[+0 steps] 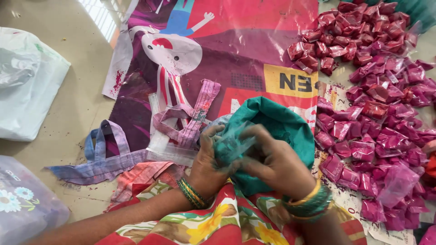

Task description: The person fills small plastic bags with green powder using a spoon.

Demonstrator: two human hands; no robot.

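From the head camera I see my left hand (pixel 210 159) and right hand (pixel 272 163) meeting over a small clear packet (pixel 231 146) of teal powder. Both hands have their fingers curled tight around it, pinching it between them; it blurs a little, so I cannot tell which end each hand grips. The packet sits just in front of an open teal bag (pixel 277 124) resting at my lap. Right of the bag lies a broad heap of pink packets (pixel 377 122), with red packets (pixel 354 31) piled farther up. A printed sheet (pixel 236 50) covers the floor beneath. A purple strap (pixel 102 154) lies left of my hands.
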